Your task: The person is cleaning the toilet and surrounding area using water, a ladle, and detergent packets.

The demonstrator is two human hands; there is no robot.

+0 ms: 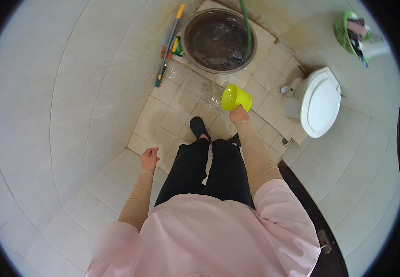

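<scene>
My right hand [240, 114] grips a yellow-green plastic water dipper [242, 99] near its base. The dipper is tilted with its mouth towards the left, above the wet tiled floor [182, 100]. A clear splash of water [214, 98] shows just left of its rim. My left hand [150, 159] hangs free at my left side, fingers loosely curled and holding nothing. Ahead of me stands a large round tub [186, 52] with dark-looking water [217, 38] in it. A green hose [246, 24] runs down into the tub.
A long-handled floor brush [169, 45] leans by the left wall, beside a green-and-yellow item [177, 46]. To the right is a white toilet [321, 102] with its lid down. A green basket [341, 33] of toiletries hangs above. A floor drain [284, 141] and dark door [310, 204] are at the right.
</scene>
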